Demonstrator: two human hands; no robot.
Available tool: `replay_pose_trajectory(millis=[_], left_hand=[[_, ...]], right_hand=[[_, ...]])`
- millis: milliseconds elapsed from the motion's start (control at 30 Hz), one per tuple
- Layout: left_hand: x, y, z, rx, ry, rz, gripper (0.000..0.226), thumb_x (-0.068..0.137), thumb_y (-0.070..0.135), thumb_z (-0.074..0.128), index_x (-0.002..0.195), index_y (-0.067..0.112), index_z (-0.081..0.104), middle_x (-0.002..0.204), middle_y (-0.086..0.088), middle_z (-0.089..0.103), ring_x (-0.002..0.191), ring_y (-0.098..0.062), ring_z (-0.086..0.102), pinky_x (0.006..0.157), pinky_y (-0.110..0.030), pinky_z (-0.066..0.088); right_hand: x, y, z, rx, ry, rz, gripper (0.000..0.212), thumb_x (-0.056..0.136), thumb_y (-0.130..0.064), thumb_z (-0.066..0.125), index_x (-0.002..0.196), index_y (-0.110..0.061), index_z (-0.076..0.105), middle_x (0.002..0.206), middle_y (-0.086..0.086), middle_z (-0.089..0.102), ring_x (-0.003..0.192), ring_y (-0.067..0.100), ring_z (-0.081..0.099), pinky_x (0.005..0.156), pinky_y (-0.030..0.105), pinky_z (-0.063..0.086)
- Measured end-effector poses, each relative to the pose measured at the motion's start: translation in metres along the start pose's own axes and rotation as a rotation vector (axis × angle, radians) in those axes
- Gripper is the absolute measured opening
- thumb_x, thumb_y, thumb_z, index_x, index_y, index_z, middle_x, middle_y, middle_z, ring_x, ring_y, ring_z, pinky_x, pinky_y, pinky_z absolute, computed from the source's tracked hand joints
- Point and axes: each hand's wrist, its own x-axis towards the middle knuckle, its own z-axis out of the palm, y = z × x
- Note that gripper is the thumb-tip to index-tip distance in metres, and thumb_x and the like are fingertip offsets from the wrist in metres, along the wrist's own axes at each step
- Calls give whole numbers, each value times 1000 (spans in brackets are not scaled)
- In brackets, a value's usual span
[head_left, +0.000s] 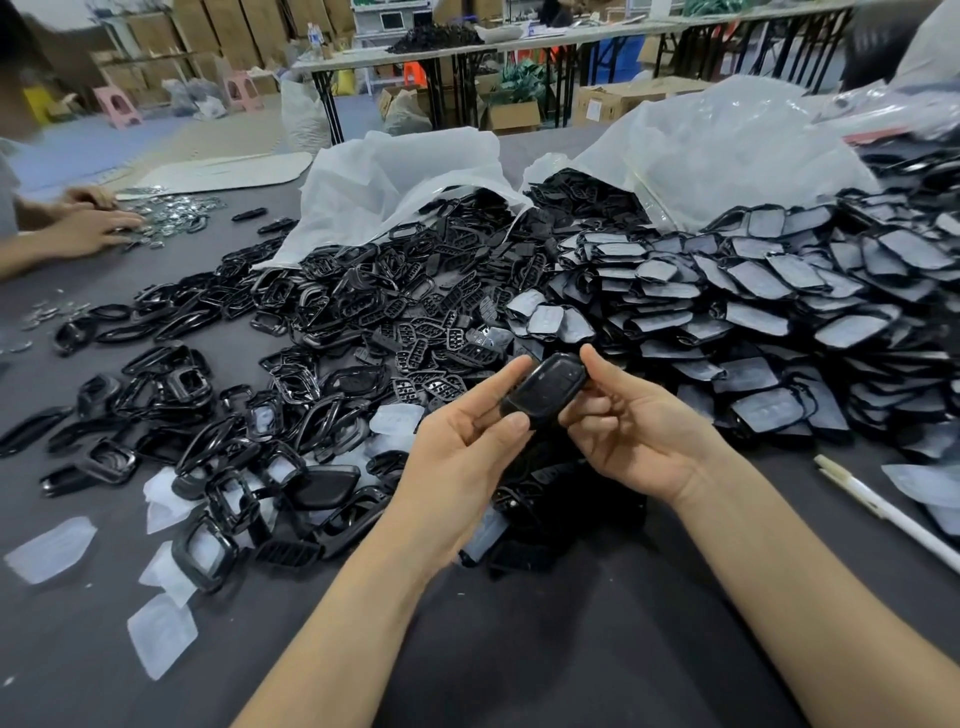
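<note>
From the head view, the person holds a glossy black key-fob shell (545, 389) up in both hands, above the dark tabletop (571, 649) and just in front of the heaps of parts. The left hand (462, 441) pinches the shell's near end, its forefinger lying along the left edge and its thumb pressed on the lower corner. The right hand (634, 431) grips the far end, the thumb on top and the fingers (589, 410) curled under the shell. The shell is tilted, its far end higher and to the right.

Left of the hands lies a loose spread of black frames (249, 415), with pale film pieces (52, 548) scattered among them and nearer the tabletop's edge. Beyond the hands is a heap of small black button grids (431, 332), and to the right a broad pile of bagged covers (779, 312) stacked overlapping. Two white sacks (395, 182) lie open behind these heaps, parts spilling from their mouths. A white pen (883, 509) lies on the tabletop to the right of the right forearm. At the far left another person's hands (93, 228) rest on a patch of small shiny metal pieces (171, 213)
</note>
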Motion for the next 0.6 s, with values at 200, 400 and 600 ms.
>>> replay_pose_trajectory(millis=[200,400,600], left_hand=[[-8,3,1,862,22,427,47,91,4,51,125,37,54,101,27,67,91,12,61,86,-10,46],[-8,-7,-5,1041,-69,571,58,89,-18,49,128,25,54,132,20,49,130,12,35,117,-32,20],[-8,-13,4,1155,-308,623,55,90,-3,44,133,30,48,138,1,54,138,-5,31,114,-34,21]], right_hand=[[-2,-2,0,-17,47,-8,18,68,-16,68,64,1,65,61,5,59,46,9,61,41,17,50],[-12,-8,-4,-292,-27,-39,11,82,-13,62,77,-4,66,65,4,61,49,8,58,50,16,52],[-42,-23,-17,-866,80,-226,15,90,5,57,82,-7,62,73,6,62,56,8,61,57,18,53]])
